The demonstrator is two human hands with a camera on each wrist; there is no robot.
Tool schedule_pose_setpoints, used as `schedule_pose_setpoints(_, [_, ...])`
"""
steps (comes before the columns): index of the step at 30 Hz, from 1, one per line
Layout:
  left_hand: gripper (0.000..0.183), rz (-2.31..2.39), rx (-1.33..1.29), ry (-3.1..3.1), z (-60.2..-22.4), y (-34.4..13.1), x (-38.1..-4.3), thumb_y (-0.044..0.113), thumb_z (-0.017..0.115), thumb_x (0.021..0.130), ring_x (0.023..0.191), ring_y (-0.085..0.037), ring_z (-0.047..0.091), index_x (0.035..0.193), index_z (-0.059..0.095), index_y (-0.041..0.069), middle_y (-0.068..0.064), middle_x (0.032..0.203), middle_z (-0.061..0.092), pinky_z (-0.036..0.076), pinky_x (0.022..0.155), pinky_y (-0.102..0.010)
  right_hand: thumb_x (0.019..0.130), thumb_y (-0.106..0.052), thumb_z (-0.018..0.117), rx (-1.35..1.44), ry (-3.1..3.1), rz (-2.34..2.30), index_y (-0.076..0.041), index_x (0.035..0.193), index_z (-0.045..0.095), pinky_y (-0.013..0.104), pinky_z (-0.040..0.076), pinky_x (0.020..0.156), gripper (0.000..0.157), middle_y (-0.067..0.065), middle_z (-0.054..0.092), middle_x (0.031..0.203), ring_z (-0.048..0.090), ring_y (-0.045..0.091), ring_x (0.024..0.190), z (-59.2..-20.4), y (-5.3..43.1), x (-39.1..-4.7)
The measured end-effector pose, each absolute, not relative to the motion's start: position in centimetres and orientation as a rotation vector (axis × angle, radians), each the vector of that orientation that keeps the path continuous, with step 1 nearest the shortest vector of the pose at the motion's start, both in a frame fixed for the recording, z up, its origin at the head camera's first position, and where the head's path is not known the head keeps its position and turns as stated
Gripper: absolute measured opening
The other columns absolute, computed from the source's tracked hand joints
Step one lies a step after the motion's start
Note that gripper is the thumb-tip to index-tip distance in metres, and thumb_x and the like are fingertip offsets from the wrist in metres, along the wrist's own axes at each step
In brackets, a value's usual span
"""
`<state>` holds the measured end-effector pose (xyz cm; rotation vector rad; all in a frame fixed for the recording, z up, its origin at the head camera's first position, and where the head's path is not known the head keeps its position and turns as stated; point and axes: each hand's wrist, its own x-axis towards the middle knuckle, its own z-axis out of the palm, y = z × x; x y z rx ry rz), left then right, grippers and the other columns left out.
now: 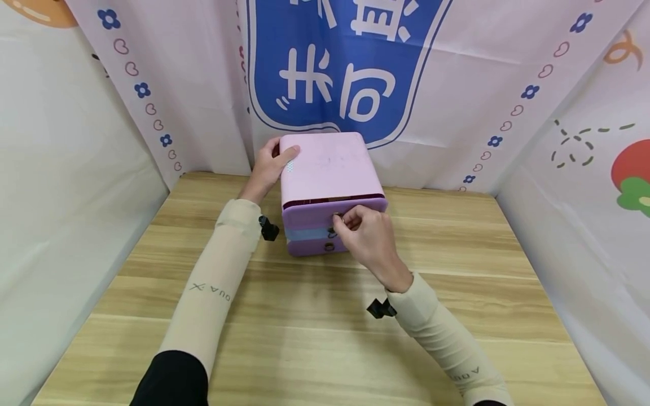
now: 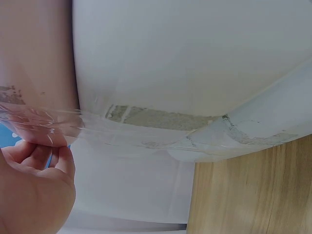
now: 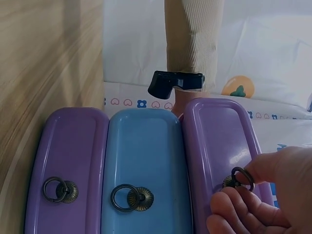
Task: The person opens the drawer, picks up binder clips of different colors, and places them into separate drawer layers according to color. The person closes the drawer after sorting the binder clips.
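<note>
A small pink drawer box (image 1: 325, 163) stands near the back of the table, with a purple top drawer (image 1: 310, 215), a blue middle drawer (image 3: 146, 151) and a purple bottom drawer (image 3: 73, 141). The top drawer sits slightly pulled out, leaving a dark gap under the lid. My right hand (image 1: 370, 237) pinches the bronze ring pull (image 3: 242, 178) of that drawer between thumb and fingers. At the box's back left corner, my left hand (image 1: 268, 168) holds on, thumb on the top, other fingers bent at the edge and partly hidden.
The wooden table (image 1: 304, 338) spreads in front of the box and to both sides. Close behind it hangs a printed cloth (image 1: 457, 101) with a blue emblem. White sheets (image 1: 66, 169) enclose the left and right sides.
</note>
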<state>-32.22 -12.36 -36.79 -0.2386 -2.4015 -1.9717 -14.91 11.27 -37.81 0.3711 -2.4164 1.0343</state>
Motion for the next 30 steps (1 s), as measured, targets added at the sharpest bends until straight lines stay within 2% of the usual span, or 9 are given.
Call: schedule_pose_setpoints(30, [0.077,-1.958,-0.231,-2.398,-36.6,-12.3,-32.3,0.051,0.067,0.101,0.138,-0.022,0.048,0.161,0.039,0.013,-0.011,0.161,0.047,0.04,0.123,-0.041,0.095,-0.024,0.077,0.399,-2.399,1.036,-0.011,0.077,0.072,0.029,0.055,0.059,0.023,0.001,0.073,0.068,0.066,0.011,0.059,-38.3,11.4,-16.9])
